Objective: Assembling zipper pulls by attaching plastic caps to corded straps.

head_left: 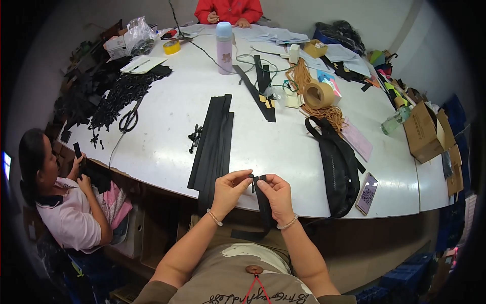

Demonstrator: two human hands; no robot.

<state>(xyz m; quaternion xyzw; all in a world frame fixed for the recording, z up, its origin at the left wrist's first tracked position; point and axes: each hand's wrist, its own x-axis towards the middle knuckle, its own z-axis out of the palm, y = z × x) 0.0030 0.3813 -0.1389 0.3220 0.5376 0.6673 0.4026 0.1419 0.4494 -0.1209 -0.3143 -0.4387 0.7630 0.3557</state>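
Observation:
My right hand is closed on the top end of a black zipper tape, which hangs down over the table edge toward my lap. My left hand pinches a small black zipper slider right beside that end; my fingertips partly hide it. Whether slider and tape are joined, I cannot tell. A bundle of long black zipper tapes lies to the left, its near end hanging over the edge. Several more small black sliders sit in a little heap left of the bundle.
A black bag and a phone lie to the right. Scissors rest by a black pile. A bottle and tape roll stand farther back. Co-workers sit at left and across.

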